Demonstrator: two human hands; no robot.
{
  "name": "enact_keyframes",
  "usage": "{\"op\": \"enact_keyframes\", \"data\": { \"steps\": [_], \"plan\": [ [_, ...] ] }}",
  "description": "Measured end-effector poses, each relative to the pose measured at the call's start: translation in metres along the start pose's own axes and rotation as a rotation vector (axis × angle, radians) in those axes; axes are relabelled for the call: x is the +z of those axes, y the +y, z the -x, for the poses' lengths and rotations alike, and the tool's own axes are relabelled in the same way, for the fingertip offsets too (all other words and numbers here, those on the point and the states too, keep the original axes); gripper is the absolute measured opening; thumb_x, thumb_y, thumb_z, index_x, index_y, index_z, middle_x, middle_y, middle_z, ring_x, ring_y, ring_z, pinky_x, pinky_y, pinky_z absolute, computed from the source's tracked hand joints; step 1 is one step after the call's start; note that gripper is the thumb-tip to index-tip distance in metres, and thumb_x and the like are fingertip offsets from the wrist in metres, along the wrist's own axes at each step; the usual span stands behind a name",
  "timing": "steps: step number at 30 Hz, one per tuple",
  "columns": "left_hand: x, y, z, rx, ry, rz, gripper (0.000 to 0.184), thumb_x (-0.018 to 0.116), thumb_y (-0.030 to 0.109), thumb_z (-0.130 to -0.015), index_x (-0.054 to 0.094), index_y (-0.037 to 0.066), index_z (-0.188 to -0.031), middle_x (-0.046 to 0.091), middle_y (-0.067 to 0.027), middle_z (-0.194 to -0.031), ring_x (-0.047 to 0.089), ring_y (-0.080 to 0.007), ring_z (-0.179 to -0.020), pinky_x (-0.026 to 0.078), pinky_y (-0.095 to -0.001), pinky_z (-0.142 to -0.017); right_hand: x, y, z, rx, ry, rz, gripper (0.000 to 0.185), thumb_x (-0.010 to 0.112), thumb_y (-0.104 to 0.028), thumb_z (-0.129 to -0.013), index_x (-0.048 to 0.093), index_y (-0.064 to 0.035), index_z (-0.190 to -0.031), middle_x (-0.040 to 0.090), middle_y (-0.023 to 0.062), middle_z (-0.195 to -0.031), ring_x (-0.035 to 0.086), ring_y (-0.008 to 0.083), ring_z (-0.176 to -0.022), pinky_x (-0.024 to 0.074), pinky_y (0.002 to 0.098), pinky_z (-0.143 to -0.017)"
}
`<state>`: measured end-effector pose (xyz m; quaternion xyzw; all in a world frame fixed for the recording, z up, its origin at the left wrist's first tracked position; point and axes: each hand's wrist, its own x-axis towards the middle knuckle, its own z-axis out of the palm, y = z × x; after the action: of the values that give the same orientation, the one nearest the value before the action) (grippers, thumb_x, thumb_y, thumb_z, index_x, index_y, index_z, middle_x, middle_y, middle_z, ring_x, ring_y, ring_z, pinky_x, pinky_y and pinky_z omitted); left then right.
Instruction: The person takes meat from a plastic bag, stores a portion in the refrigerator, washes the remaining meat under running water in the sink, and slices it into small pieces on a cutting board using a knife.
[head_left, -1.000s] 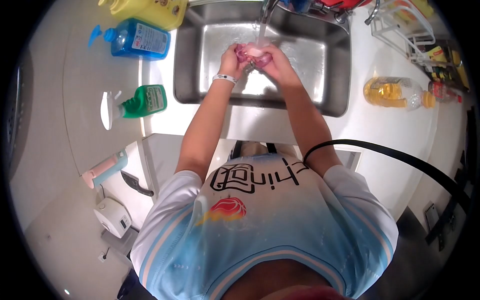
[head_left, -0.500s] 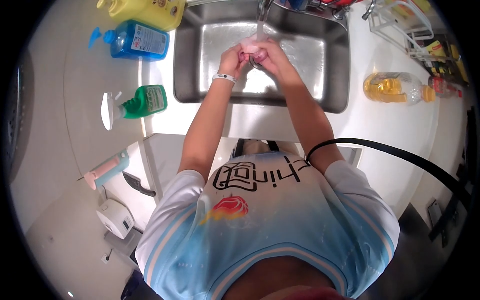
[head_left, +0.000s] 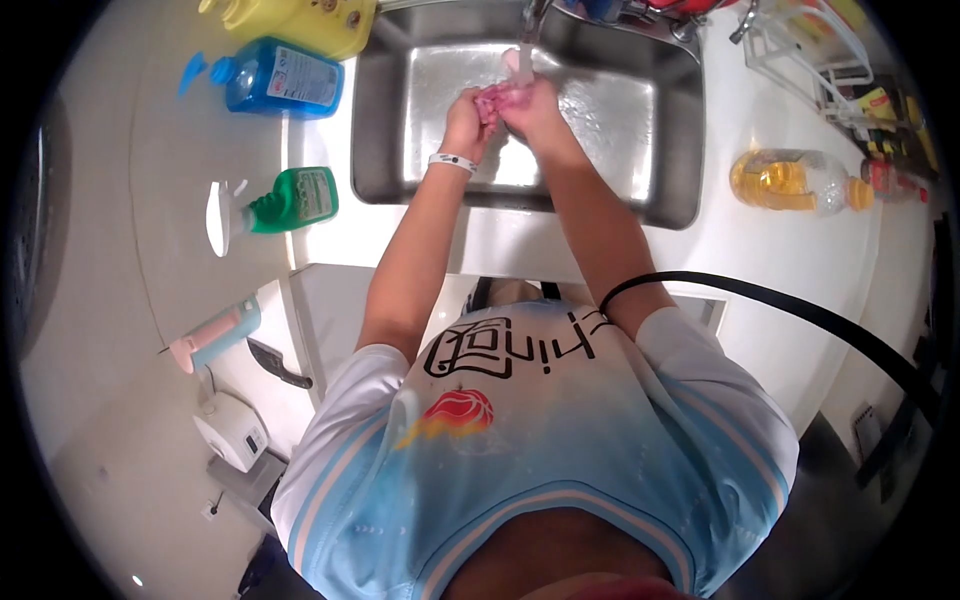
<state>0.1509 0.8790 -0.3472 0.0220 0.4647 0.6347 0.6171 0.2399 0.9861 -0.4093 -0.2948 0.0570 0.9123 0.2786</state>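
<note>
1. White counter [head_left: 255, 130] runs across the upper part of the frame, and a steel sink [head_left: 610, 190] is set into it, at the upper middle.
2. From the top edge of the frame a tap [head_left: 535, 18] comes down over the sink, and its water [head_left: 526, 64] falls upon the hands.
3. One pink piece [head_left: 490, 101], soft in look, is at the upper middle of the frame, between the two hands and above the sink floor; its full outline is hard to tell under the water and the fingers.
4. Left hand [head_left: 468, 120] has its fingers curled together on the near side of this piece, and a white band [head_left: 452, 161] is around the wrist.
5. Right hand [head_left: 531, 108] is just beside it, closed about the same piece, directly below the falling water; its single fingers are too blurred to tell.
6. At the upper left of the frame lie a yellow bottle [head_left: 300, 25] and a blue bottle [head_left: 285, 78], with a green sprayer [head_left: 300, 198] lower down.
7. At the right of the sink is an oil bottle [head_left: 790, 182], and near the upper right corner stands a white rack [head_left: 812, 45].
</note>
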Motion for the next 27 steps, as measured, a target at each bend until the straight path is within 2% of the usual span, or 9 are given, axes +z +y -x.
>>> {"op": "enact_keyframes", "data": {
  "steps": [2, 5, 7, 12, 16, 19, 20, 24, 27],
  "plan": [
    [0.013, 0.000, 0.002, 0.065, 0.115, -0.037, 0.021, 0.046, 0.019, -0.099, 0.058, 0.004, -0.092, 0.056, -0.0018, -0.071, 0.050, -0.0107, -0.056, 0.041, -0.0229, -0.051, 0.007, 0.010, -0.005, -0.043, 0.030, -0.039, 0.035, 0.042, -0.033, -0.097, 0.058, -0.0022, -0.098, 0.053, 0.0120, -0.076, 0.053, 0.0282, -0.071, 0.0497, 0.0379, -0.069],
    [0.029, 0.013, 0.010, 0.083, 0.112, -0.200, 0.018, 0.051, 0.018, -0.097, 0.059, 0.006, -0.087, 0.056, -0.0001, -0.070, 0.051, -0.0104, -0.058, 0.041, -0.0227, -0.055, 0.020, 0.011, 0.003, -0.061, 0.112, -0.189, 0.038, 0.040, -0.034, -0.098, 0.056, -0.0012, -0.106, 0.055, 0.0137, -0.080, 0.055, 0.0302, -0.077, 0.0492, 0.0424, -0.075],
    [0.036, 0.014, 0.009, 0.081, 0.094, -0.308, 0.017, 0.061, 0.022, -0.093, 0.062, 0.007, -0.085, 0.056, 0.0026, -0.069, 0.052, -0.0086, -0.061, 0.043, -0.0235, -0.057, 0.040, 0.008, 0.015, -0.074, 0.219, -0.263, 0.040, 0.038, -0.035, -0.099, 0.054, -0.0007, -0.112, 0.058, 0.0154, -0.086, 0.056, 0.0309, -0.079, 0.0491, 0.0434, -0.077],
    [0.033, 0.000, -0.018, 0.099, 0.082, -0.674, 0.024, 0.070, 0.028, -0.087, 0.064, 0.005, -0.088, 0.059, 0.0011, -0.071, 0.056, -0.0068, -0.064, 0.044, -0.0231, -0.054, 0.044, -0.005, 0.038, -0.139, -0.022, 0.186, 0.039, 0.035, -0.031, -0.100, 0.050, 0.0015, -0.116, 0.061, 0.0198, -0.101, 0.058, 0.0305, -0.089, 0.0493, 0.0450, -0.083],
    [0.052, 0.006, -0.011, 0.033, 0.069, -0.612, 0.028, 0.069, 0.026, -0.086, 0.062, 0.001, -0.096, 0.063, -0.0034, -0.081, 0.059, -0.0091, -0.065, 0.049, -0.0243, -0.056, 0.029, -0.015, 0.042, -0.128, -0.116, 0.246, 0.034, 0.037, -0.028, -0.099, 0.052, -0.0033, -0.116, 0.058, 0.0224, -0.116, 0.056, 0.0354, -0.105, 0.0457, 0.0467, -0.092],
    [0.049, 0.000, -0.020, 0.096, 0.017, -0.466, 0.028, 0.063, 0.020, -0.090, 0.059, -0.002, -0.105, 0.064, -0.0062, -0.091, 0.061, -0.0119, -0.071, 0.053, -0.0258, -0.064, 0.016, -0.032, 0.032, -0.199, -0.071, 0.119, 0.034, 0.034, -0.028, -0.099, 0.052, -0.0008, -0.111, 0.063, 0.0215, -0.112, 0.061, 0.0323, -0.097, 0.0493, 0.0469, -0.087],
    [0.050, 0.001, -0.020, 0.086, -0.005, -0.426, 0.028, 0.060, 0.018, -0.091, 0.057, -0.003, -0.108, 0.064, -0.0072, -0.095, 0.062, -0.0133, -0.075, 0.053, -0.0266, -0.068, 0.013, -0.037, 0.028, -0.195, -0.155, 0.151, 0.036, 0.034, -0.029, -0.099, 0.052, -0.0013, -0.113, 0.063, 0.0204, -0.112, 0.061, 0.0312, -0.102, 0.0499, 0.0468, -0.087],
    [0.072, 0.004, -0.013, 0.082, -0.056, -0.348, 0.027, 0.050, 0.011, -0.095, 0.055, -0.006, -0.116, 0.063, -0.0103, -0.108, 0.063, -0.0185, -0.094, 0.052, -0.0298, -0.085, 0.013, -0.039, 0.031, -0.343, 0.018, 0.210, 0.036, 0.037, -0.031, -0.100, 0.053, -0.0005, -0.112, 0.065, 0.0178, -0.101, 0.063, 0.0308, -0.094, 0.0506, 0.0463, -0.086],
    [0.076, 0.008, -0.013, -0.078, -0.124, -0.229, 0.031, 0.050, 0.011, -0.096, 0.052, -0.006, -0.121, 0.061, -0.0117, -0.115, 0.061, -0.0207, -0.101, 0.050, -0.0307, -0.090, 0.011, -0.036, 0.036, -0.380, 0.045, 0.092, 0.036, 0.039, -0.031, -0.099, 0.055, 0.0001, -0.110, 0.065, 0.0170, -0.097, 0.064, 0.0306, -0.089, 0.0516, 0.0454, -0.084]
  ]
}}
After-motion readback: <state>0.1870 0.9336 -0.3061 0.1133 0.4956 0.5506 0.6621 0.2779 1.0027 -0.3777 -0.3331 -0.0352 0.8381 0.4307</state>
